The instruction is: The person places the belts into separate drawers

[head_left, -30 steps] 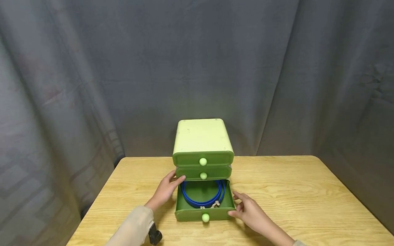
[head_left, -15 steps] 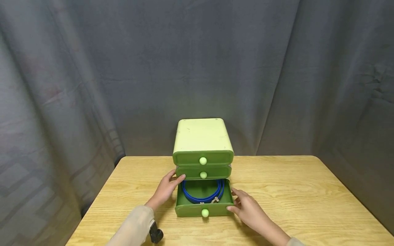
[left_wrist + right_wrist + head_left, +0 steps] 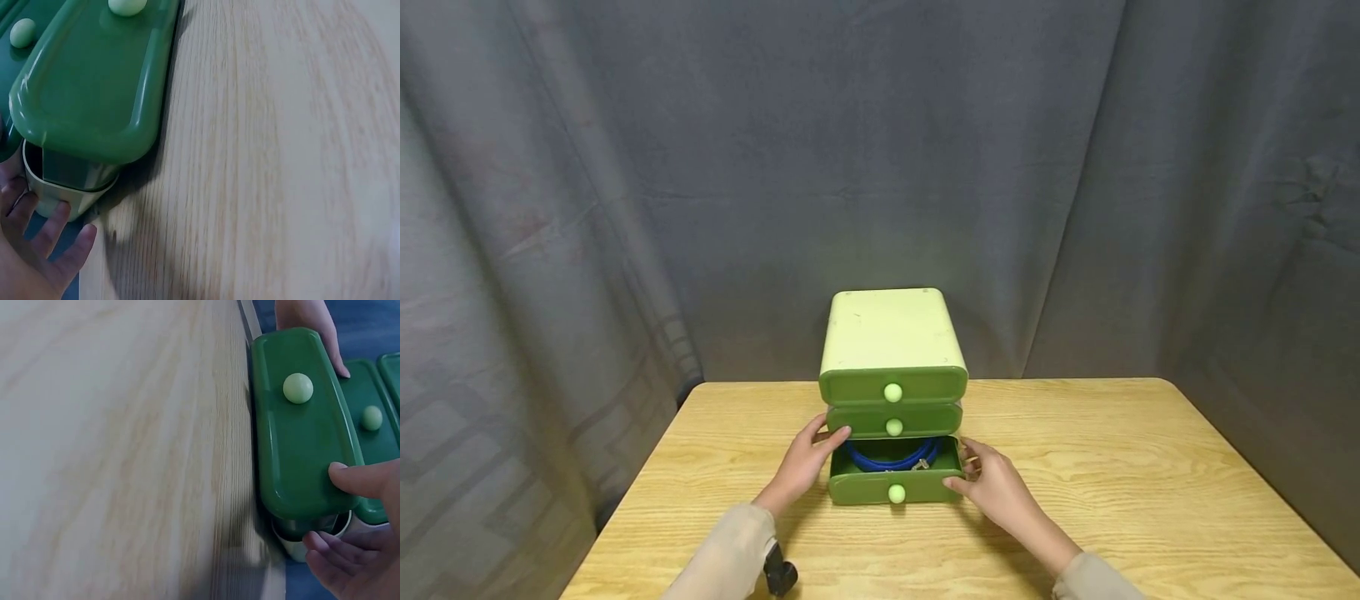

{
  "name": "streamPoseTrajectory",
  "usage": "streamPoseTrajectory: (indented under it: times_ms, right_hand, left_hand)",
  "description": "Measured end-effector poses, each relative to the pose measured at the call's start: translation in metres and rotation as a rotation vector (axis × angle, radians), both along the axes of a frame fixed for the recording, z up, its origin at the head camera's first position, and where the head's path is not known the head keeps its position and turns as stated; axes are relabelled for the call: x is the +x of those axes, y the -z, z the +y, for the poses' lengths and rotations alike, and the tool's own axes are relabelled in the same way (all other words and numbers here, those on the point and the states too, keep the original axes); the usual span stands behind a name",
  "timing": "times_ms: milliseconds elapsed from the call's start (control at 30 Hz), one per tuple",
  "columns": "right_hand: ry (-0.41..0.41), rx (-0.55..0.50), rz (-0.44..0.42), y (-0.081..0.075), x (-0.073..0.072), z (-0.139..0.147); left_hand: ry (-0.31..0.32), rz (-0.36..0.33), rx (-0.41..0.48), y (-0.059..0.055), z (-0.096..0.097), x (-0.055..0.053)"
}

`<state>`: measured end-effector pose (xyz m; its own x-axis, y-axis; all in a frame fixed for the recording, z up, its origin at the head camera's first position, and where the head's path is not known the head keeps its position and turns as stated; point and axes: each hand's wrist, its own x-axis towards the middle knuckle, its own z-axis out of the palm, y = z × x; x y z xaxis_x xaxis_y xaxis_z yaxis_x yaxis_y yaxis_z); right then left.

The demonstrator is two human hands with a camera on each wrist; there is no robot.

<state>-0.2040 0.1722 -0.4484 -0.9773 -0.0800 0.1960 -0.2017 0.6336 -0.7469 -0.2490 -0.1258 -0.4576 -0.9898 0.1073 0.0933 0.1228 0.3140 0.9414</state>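
A small cream-topped cabinet (image 3: 891, 329) with three green drawers, each with a round pale knob, stands on the table. Its bottom drawer (image 3: 861, 490) is partly pulled out, with a coiled blue strap (image 3: 883, 465) with metal clasps inside; the rear of the coil is hidden under the middle drawer (image 3: 857, 422). My right hand (image 3: 1002, 493) holds the bottom drawer's right front corner, thumb on the front face and fingers curled along the side. On the cabinet's left, my left hand (image 3: 801, 468) rests with fingers spread against the side and thumb at the middle drawer's front edge.
The wooden table (image 3: 1097, 467) extends to both sides of the cabinet and in front of it. Grey curtains (image 3: 880, 167) hang right behind and along the sides. A black fitting (image 3: 780, 572) sits by the left sleeve.
The bottom drawer has slid further back into the cabinet, and my right hand has moved inward with it. Less of the blue strap shows. My left hand has stayed in place.
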Motion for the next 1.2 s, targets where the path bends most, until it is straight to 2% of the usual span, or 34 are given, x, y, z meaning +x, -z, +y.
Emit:
streamPoseTrajectory:
  times_ms: [67, 167, 300, 500, 733, 1033, 1200]
  right_hand:
    - [0.009, -0.016, 0.000, 0.001, -0.004, 0.000]
    - [0.026, -0.008, 0.002, 0.002, -0.009, -0.002]
    - [0.053, 0.020, 0.005, 0.004, -0.015, -0.006]
    - [0.111, 0.020, 0.033, 0.007, -0.025, -0.009]
    - [0.132, -0.012, 0.019, 0.009, -0.034, -0.013]
    - [0.139, -0.078, -0.037, 0.019, -0.041, -0.020]
    - [0.132, -0.142, -0.074, 0.022, -0.045, -0.023]
  left_hand:
    - [0.006, -0.009, 0.004, -0.009, 0.001, 0.005]
    - [0.007, -0.015, 0.000, -0.009, 0.002, 0.005]
    - [-0.002, -0.010, -0.002, 0.005, 0.000, -0.003]
    - [-0.014, -0.008, 0.003, 0.006, 0.001, -0.003]
    - [-0.016, 0.002, 0.017, 0.006, 0.001, -0.001]
    - [-0.026, -0.003, 0.062, 0.010, 0.001, -0.003]
    - [-0.064, 0.003, 0.064, 0.011, 0.006, -0.003]
